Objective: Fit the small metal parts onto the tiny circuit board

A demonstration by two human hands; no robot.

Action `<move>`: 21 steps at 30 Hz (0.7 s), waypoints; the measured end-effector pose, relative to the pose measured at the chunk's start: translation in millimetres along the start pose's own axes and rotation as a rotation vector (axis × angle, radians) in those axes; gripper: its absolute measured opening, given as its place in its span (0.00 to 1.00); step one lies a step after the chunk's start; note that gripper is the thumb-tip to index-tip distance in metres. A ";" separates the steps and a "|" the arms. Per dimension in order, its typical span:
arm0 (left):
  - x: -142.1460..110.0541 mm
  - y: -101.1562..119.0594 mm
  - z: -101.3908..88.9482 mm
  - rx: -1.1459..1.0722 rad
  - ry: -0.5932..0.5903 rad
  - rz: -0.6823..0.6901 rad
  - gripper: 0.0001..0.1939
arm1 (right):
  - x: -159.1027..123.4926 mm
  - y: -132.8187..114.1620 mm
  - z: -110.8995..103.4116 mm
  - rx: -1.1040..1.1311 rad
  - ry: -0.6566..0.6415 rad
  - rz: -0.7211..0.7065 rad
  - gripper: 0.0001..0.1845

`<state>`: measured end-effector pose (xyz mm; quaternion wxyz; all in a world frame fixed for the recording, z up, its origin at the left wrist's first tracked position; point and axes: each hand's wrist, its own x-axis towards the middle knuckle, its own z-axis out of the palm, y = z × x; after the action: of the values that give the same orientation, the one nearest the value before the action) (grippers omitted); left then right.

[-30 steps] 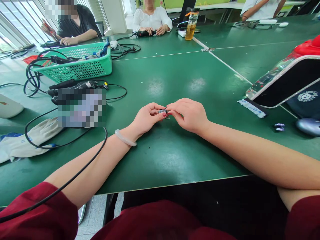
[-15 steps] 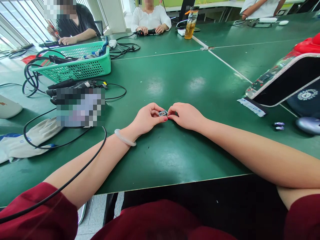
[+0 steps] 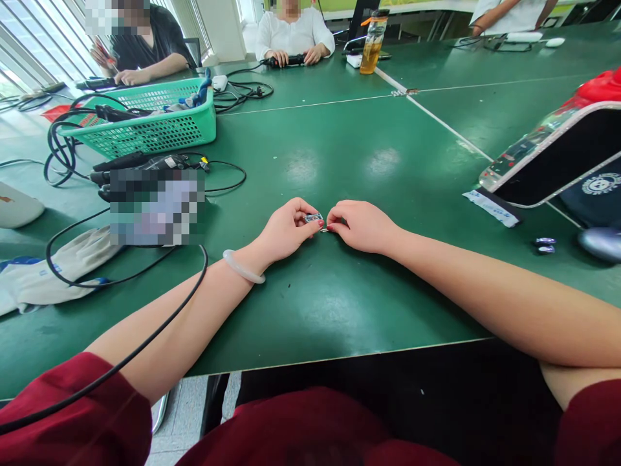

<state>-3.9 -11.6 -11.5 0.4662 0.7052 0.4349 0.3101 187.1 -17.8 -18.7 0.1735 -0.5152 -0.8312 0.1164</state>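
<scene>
A black cable (image 3: 145,333) crosses the left forearm at the near side, running over the dark red sleeve (image 3: 72,414). A pale bracelet (image 3: 244,267) sits at the left wrist.

The small part (image 3: 313,218) is between the two hands, above the green table (image 3: 310,330), near its front edge. The left hand (image 3: 286,226) is clamped on it, with the thumb on the near side and the bent fingers behind. The right hand (image 3: 361,225) is just beside it, thumb and index fingertips drawn together. A thin shiny sliver (image 3: 325,230) shows between the fingertips of both hands; whether the right fingertips grip it cannot be told.

Handling: the part appears light and stiff, with a finely patterned face. Treat it as fragile. Hold it by opposite edges between thumb and forefinger, with light pressure, and keep the fingertips off the patterned face. Its small size leaves little to grip; a smooth edge could slip. Support the wrists on the table where possible.

Surroundings: a white glove (image 3: 72,265) lies to the left, and a computer mouse (image 3: 601,244) to the right. Beyond the glove stands a green basket (image 3: 160,133) holding cables. Farther back are a bottle (image 3: 371,52) and a co-worker in white (image 3: 294,35).
</scene>
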 end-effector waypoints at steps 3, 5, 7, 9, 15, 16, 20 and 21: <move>0.1 -0.7 -0.2 0.013 -0.016 0.011 0.09 | 0.6 0.9 -0.2 0.024 -0.009 0.009 0.07; 0.4 -2.2 -0.3 0.029 -0.028 0.025 0.08 | 0.9 1.2 -0.5 0.032 0.001 0.021 0.07; 1.0 -4.4 -0.4 0.046 -0.041 0.042 0.08 | 1.0 1.1 -1.0 0.039 0.013 0.028 0.07; 1.5 -6.5 -0.6 0.051 -0.048 0.059 0.08 | 0.7 1.0 -1.6 0.051 0.011 0.024 0.06; 1.9 -7.5 -0.5 0.041 -0.044 0.066 0.06 | -0.1 1.9 -0.7 0.036 0.001 -0.002 0.04; 1.8 -7.0 -0.4 0.044 -0.038 0.061 0.06 | -0.2 2.0 -0.1 0.020 0.007 -0.007 0.04; 0.8 -5.3 -0.2 0.062 -0.027 0.040 0.06 | -0.7 1.3 2.1 -0.034 0.027 -0.028 0.06; 0.5 -5.0 -0.2 0.070 -0.029 0.040 0.06 | -0.8 1.2 2.3 -0.041 0.028 -0.027 0.07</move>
<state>-5.5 -10.1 -16.0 0.4412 0.7342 0.4243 0.2937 187.5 -18.1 -21.4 0.1759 -0.5089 -0.8379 0.0896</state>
